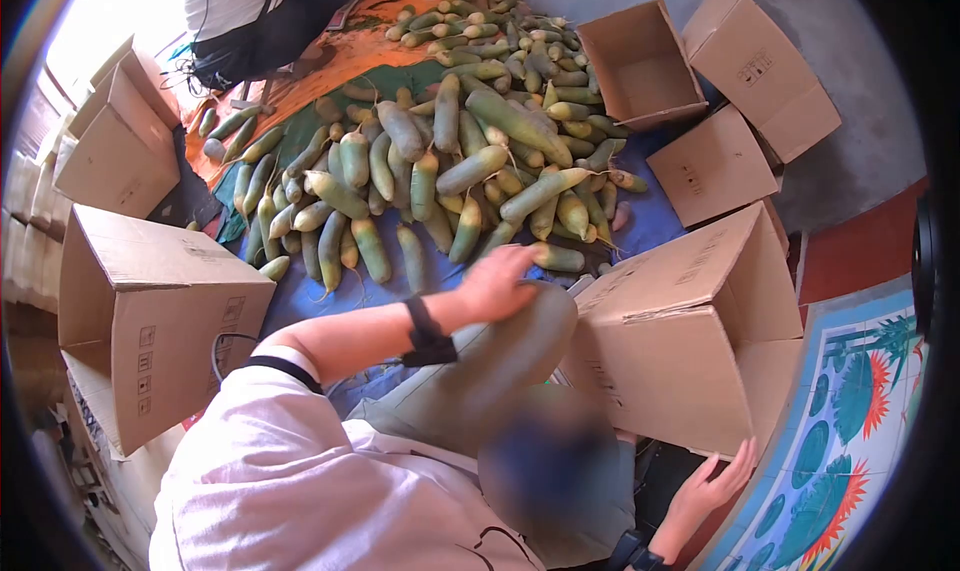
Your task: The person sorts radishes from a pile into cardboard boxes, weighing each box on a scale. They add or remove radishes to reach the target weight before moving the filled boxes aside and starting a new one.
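Wearer: white shirt (290, 461), sleeve with a dark trim; olive trousers (520, 346), one knee bent up; blurred patch over the lap.
Right hand: right hand (712, 481) beside the lower edge of the near carton; fingers extended and spread apart; contact with the cardboard cannot be told. Dark band (632, 551) at the wrist.
Left hand: left hand (497, 283) just beyond the bent knee; fingers partly extended, tips at the end of one radish; whether they grip it, cannot tell. Black wrist strap (428, 333).
Near carton: brown near carton (655, 346), tipped on its side, opening away from the radishes.
Floor panel: patterned panel (815, 461) right of the near carton; teal leaf shapes, red-orange flowers.
Left carton: left carton (190, 356), near the blue sheet.
Single radish: single radish (562, 259), at the front of the heap, next to the left hand.
Heap: green radishes (400, 131), piled in many layers on blue sheet (650, 211), green sheet (300, 136) and orange sheet (300, 76).
Right-rear cartons: open carton (640, 61) beside the heap; two more cartons (755, 71) adjacent.
Far left: another person (235, 11), light top, dark lower clothing, beside the orange sheet.
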